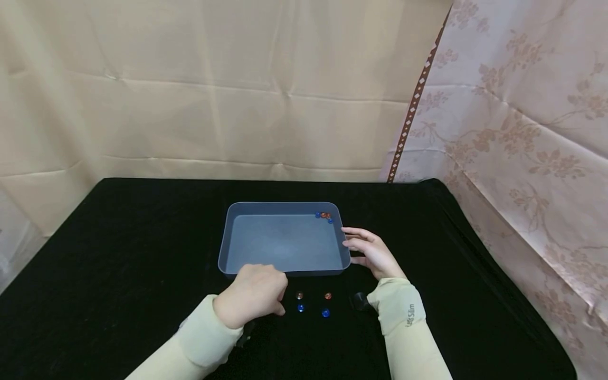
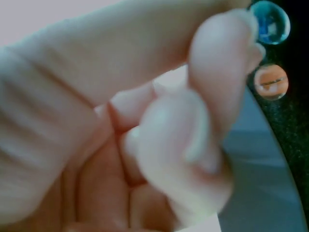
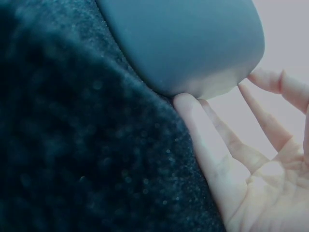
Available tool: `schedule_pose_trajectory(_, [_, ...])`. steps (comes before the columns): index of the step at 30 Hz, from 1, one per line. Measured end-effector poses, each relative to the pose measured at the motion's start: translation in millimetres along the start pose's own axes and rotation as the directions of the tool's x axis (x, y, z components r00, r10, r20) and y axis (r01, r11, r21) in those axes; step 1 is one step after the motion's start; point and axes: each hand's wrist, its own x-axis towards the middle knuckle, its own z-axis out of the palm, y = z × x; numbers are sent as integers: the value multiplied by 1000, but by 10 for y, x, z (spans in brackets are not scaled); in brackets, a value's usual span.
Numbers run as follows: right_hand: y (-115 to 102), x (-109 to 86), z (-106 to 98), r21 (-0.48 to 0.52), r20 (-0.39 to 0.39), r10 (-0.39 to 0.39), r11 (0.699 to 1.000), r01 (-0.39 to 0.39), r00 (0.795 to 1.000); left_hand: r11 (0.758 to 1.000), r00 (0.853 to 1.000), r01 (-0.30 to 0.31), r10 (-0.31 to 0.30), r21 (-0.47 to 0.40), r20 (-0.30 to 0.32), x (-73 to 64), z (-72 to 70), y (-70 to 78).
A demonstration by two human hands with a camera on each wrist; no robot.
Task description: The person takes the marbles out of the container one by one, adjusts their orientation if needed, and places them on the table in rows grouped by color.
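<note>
My left hand is in front of the tray's near left edge, fingers curled. In the left wrist view, the fingertips bend toward the thumb, and no object shows between them. Just right of that hand on the black cloth lie an orange marble and a blue marble; another orange marble and a blue marble lie further right. With fairly straight, spread fingers, my right hand touches the right side of a blue-grey tray. Blue and orange marbles cluster in the tray's far right corner.
Black cloth covers the table. A beige curtain hangs behind it, and a floral one on the right. Beside my right wrist is a small black device.
</note>
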Motion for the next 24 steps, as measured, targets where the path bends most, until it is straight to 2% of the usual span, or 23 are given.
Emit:
schedule_pose_trajectory(4, [-2,4,-3,2,4,-2,1000,2,1000,1000,993,-16,15,-8,-120,18,-24,12])
schedule_pose_trajectory(7, [6,7,-8,6,7,-3,1000,3,1000,999,973,-31,28,-9,-229,34,-31,26])
schedule_pose_trajectory(11, [14,5,-7,8,10,-5,1000,4,1000,999,946,-53,48,-6,-321,44,-35,30])
schedule_pose_trajectory(15, [17,2,-2,4,10,-12,1000,12,1000,997,932,-65,44,-45,-360,57,-49,29])
schedule_pose_trajectory(18, [19,5,0,-1,13,-19,1000,19,1000,988,932,-69,13,-141,-362,72,-73,24])
schedule_pose_trajectory(21, [19,9,0,-3,12,-19,1000,19,1000,968,932,-72,-20,-239,-361,98,-110,13])
schedule_pose_trajectory(24, [19,11,-2,-5,7,-15,1000,15,1000,953,933,-81,-31,-293,-359,136,-154,-2])
